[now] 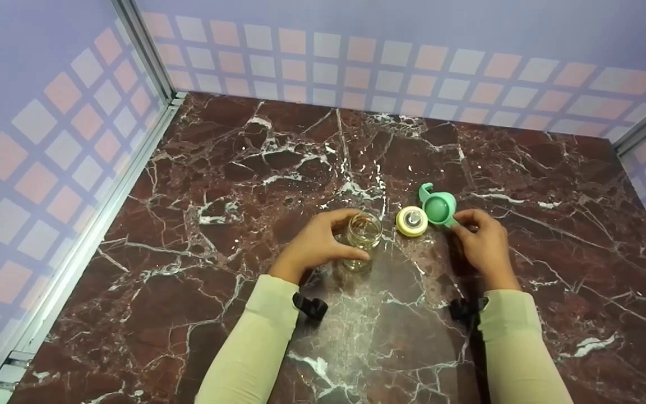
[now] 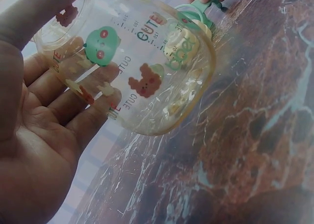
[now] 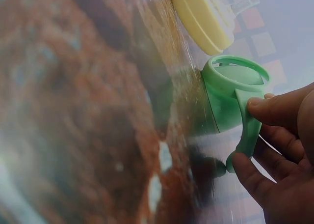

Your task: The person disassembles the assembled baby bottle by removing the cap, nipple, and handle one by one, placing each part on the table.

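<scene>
My left hand (image 1: 323,240) grips a clear baby bottle (image 2: 142,67), thumb on one side and fingers round the other. The bottle has no cap on it; its wall carries printed cartoon figures and measuring marks. To the right, my right hand (image 1: 485,241) pinches one handle of a green two-handled bottle piece (image 1: 439,209) between thumb and fingers. This green piece (image 3: 230,86) has a ring at its top and rests on the table. Between the two hands stands a yellow bottle collar (image 1: 411,222) with a clear teat on top (image 3: 243,5), close beside the green piece.
The table (image 1: 233,314) is dark red marble patterned with white veins. Purple panels with pink and white squares (image 1: 356,50) rise behind it and on both sides. A metal post (image 1: 146,50) stands at the back left corner.
</scene>
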